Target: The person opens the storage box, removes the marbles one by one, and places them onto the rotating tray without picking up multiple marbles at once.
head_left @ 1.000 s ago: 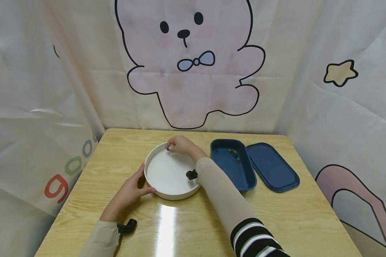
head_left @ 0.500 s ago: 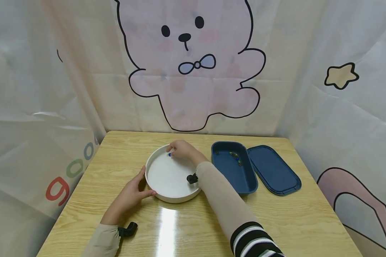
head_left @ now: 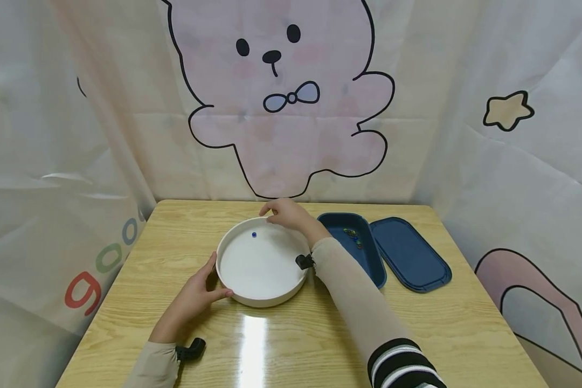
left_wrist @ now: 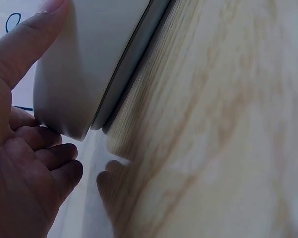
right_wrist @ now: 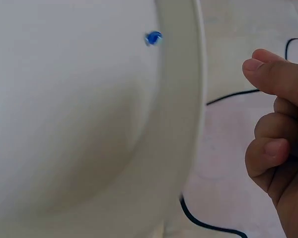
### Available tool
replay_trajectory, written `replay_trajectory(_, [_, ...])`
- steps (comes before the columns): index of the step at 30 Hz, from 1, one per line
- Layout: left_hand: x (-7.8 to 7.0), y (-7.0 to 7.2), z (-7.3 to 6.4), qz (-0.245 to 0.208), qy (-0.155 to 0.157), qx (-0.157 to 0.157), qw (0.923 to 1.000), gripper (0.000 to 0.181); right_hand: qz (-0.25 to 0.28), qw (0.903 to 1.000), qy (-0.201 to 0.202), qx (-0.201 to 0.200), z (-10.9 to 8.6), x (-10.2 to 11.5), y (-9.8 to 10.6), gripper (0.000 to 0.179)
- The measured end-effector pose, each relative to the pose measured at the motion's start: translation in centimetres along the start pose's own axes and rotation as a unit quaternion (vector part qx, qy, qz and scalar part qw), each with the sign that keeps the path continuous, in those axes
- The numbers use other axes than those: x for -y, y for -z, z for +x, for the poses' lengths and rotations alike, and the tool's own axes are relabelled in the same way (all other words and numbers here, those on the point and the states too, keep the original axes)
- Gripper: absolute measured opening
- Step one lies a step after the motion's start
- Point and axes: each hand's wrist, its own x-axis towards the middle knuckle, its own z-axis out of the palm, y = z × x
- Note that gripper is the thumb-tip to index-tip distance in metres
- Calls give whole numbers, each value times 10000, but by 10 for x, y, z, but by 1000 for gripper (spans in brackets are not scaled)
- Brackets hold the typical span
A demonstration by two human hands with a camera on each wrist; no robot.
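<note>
A shallow white round tray (head_left: 264, 272) rests on the wooden table. My left hand (head_left: 191, 299) grips its near left side, the thumb at the front wall and the fingers around the left; in the left wrist view the fingertips (left_wrist: 67, 171) curl beside the wall. One small blue glass marble (right_wrist: 153, 38) lies inside the tray near the far wall. Over the far rim is my right hand (head_left: 293, 216), loosely curled, with a gap between thumb and forefinger and nothing held. In the right wrist view it is apart from the marble, beyond the rim.
Right of the tray stands a dark blue rectangular container (head_left: 371, 264) with several small coloured marbles (head_left: 353, 236) in it; the right forearm partly covers it. Its flat blue lid (head_left: 411, 253) lies beside it. A printed curtain (head_left: 315, 134) hangs behind the table.
My right hand has let go of the blue marble inside the tray and drawn away to the right, toward the far rim. The left hand keeps its place on the tray.
</note>
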Motion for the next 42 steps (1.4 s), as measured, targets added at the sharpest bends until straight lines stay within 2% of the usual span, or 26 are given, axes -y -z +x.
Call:
replay_trajectory(11, [3, -2, -2, 71, 39, -16, 10000, 125, 35, 9975, -628, -331, -45, -25, 41, 24])
replay_trajectory(18, [5, -3, -5, 51, 82, 21, 10000, 125, -157, 9962, -686, -510, -72, -45, 55, 25])
replay_trajectory(25, [3, -1, -3, 7, 63, 17, 10000, 124, -70, 9944, -767, -728, -91, -64, 65, 22])
replay_trajectory(32, [2, -1, -1, 75, 45, 12, 10000, 125, 84, 9920, -1017, -738, -102, -88, 65, 21])
replay_trajectory(42, [0, -1, -1, 128, 115, 10, 9999, 124, 173, 9856, -1582, -570, -104, -121, 47, 23])
